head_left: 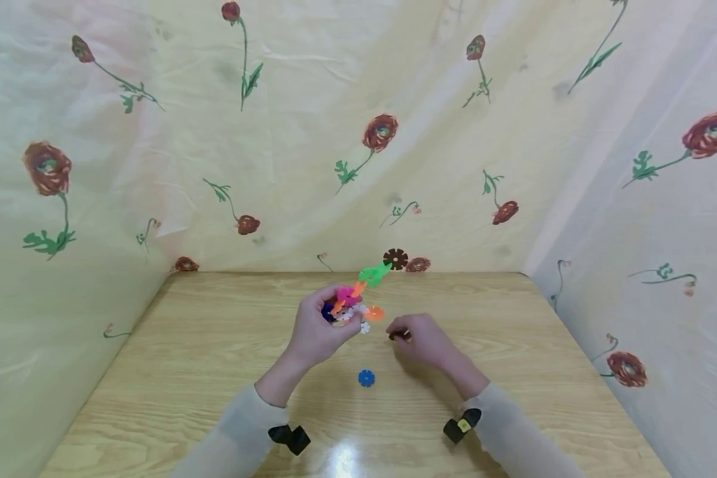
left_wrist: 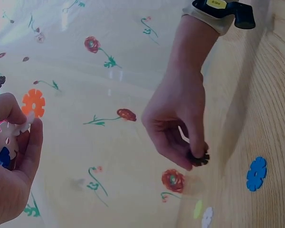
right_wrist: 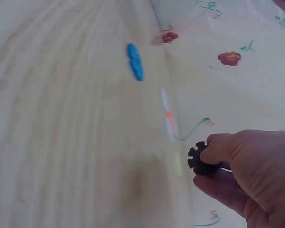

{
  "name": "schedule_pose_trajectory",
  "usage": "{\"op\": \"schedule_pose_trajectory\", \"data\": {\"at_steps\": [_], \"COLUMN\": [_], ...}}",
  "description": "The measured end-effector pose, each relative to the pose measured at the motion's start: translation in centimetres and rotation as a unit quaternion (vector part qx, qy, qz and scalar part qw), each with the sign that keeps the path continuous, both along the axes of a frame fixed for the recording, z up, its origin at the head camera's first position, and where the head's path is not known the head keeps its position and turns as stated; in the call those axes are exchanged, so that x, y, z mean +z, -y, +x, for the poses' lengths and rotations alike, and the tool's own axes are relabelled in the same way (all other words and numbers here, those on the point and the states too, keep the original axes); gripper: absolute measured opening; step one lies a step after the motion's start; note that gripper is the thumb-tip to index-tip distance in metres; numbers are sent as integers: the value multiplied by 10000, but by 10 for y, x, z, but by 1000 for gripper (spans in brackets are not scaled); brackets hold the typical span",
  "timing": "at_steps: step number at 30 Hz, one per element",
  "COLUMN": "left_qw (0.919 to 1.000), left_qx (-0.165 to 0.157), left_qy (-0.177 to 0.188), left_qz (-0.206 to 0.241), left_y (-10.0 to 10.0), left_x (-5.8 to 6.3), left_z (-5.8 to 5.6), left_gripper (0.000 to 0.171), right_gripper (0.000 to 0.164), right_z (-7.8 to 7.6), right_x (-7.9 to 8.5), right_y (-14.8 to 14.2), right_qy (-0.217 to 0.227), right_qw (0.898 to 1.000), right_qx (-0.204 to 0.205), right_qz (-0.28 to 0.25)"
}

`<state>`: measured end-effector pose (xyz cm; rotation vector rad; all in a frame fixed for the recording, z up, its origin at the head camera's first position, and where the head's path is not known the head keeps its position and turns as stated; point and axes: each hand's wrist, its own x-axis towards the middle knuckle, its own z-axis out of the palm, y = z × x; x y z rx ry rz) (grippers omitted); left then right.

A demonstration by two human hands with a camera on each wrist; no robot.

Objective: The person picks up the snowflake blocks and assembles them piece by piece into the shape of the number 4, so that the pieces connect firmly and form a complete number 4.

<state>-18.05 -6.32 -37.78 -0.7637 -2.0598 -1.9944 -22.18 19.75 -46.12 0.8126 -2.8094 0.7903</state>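
My left hand point(head_left: 318, 333) grips a chain of joined, notched plastic snowflake discs. In it show a pink disc point(head_left: 346, 296), a green disc point(head_left: 370, 276), an orange disc point(left_wrist: 33, 103), and white and dark blue ones partly covered by the fingers. A dark brown disc point(head_left: 396, 259) tops the far end of the chain. To the right and apart from it, my right hand point(head_left: 425, 340) pinches a single dark brown snowflake disc point(right_wrist: 197, 160) between thumb and fingers, low over the table.
On the wooden table point(head_left: 215, 372) a blue disc point(head_left: 366, 378) lies between the forearms. A white disc point(left_wrist: 207, 217) and a yellow-green disc point(left_wrist: 198, 209) lie farther back. Flower-printed cloth point(head_left: 311, 133) walls in the table's back and sides.
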Motion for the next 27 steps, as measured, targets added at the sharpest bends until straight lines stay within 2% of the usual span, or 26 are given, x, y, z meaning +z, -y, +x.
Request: {"op": "schedule_pose_trajectory", "data": {"at_steps": [7,13,17,21,24,27], "left_qw": [9999,9997,9997,9996,9996,9996], "left_qx": [21,41,70,98,78,46], "left_qy": [-114,-200,-189,-212,-245,-270], "left_qz": [-36,-98,-160,-183,-122,-62], "left_y": [1,1,0,-1,-2,-3], "left_x": [1,-1,-2,-5,-5,-4], "left_z": [0,-1,-2,-4,-5,-5], "left_gripper": [31,29,27,25,23,23], "right_gripper": [14,18,18,18,18,18], "right_z": [3,14,24,34,40,44], "right_x": [27,53,69,82,90,93], "right_y": [-6,-4,0,5,9,11], "right_qy": [-347,-610,-574,-212,40,117], "right_qw": [9956,9841,9669,9425,9288,9228], "right_qx": [-100,-174,13,283,443,537], "right_qz": [-861,-1662,-2488,-3322,-3678,-3814]}}
